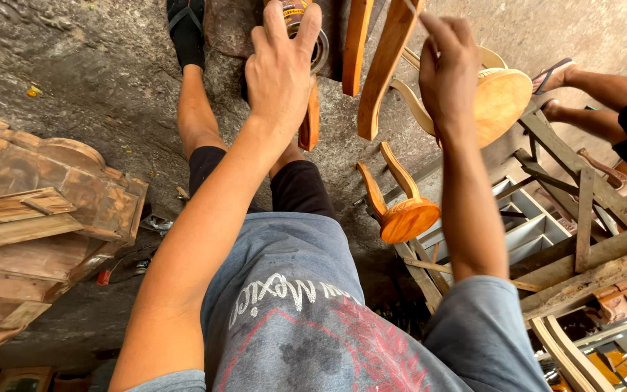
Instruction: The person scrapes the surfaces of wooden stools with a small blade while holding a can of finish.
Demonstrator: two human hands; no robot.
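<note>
My left hand [279,69] was clasped over a round tin can [305,29] with a yellow and dark label, fingers spread across its top at the upper edge of the view. My right hand [448,65] pinched a thin brush handle [409,7] between thumb and fingertips, just beside a curved wooden chair leg [386,65] coated glossy orange-brown. The leg looked smooth and freshly varnished, standing tilted near 1 more slat [355,43]. A small round stool [400,210] with a shiny orange seat lay tipped on the rough grey concrete floor [96,80]. Worn, patchy carved panels [45,210] sat stacked to the left. Another person's sandalled feet [556,80] showed at the upper right.
</note>
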